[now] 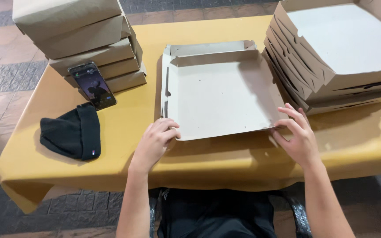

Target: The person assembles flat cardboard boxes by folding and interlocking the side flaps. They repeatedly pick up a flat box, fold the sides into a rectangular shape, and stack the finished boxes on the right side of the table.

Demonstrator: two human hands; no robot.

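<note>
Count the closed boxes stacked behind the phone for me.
5 closed boxes show, stacked one on another at the table's far left corner; the top one runs out of frame, so more may be hidden. The phone leans against them.

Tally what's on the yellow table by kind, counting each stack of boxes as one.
Half-folded cardboard box, with left hand and right hand on its near edge: 1
Box stacks: 2
Phone: 1
Black beanie: 1
Total: 5

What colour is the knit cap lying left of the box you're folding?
Black, with a small tag at its edge; the knit cap shows clearly in the head view.
</note>
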